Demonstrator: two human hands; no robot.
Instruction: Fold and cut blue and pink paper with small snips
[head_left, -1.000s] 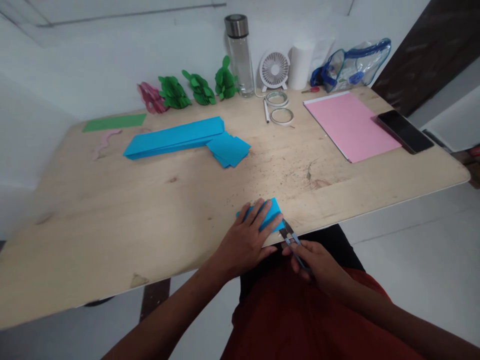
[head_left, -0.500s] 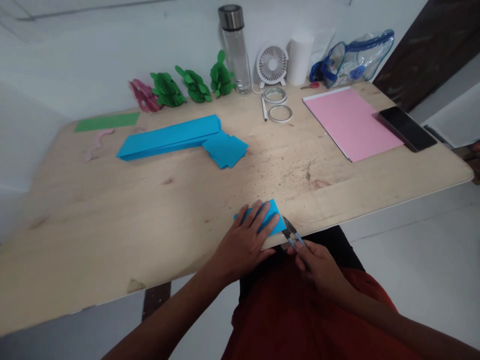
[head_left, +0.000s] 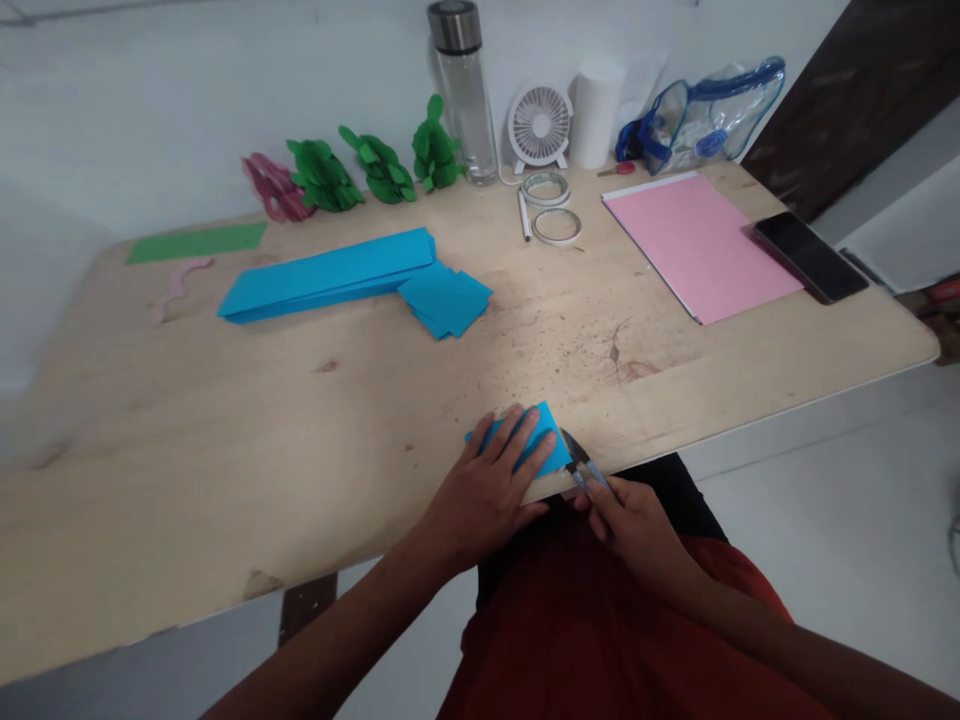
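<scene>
The person's left hand (head_left: 484,495) lies flat, fingers a little spread, over a small piece of blue paper (head_left: 559,458) at the near edge of the wooden table (head_left: 300,430). Just beside it, the right hand (head_left: 637,525) is closed around a pair of snips (head_left: 595,477), whose blades stand parted at the paper's right-hand edge; from where I stand I can't quite tell if they touch it. Beyond the left hand's fingertips sits a loose pile of blue squares (head_left: 448,305), touching the end of a stack of long blue strips (head_left: 330,272) farther to the left. Up and to the right of the snips are a pink sheet (head_left: 697,245) and, overlapping its edge, a dark phone (head_left: 810,257).
</scene>
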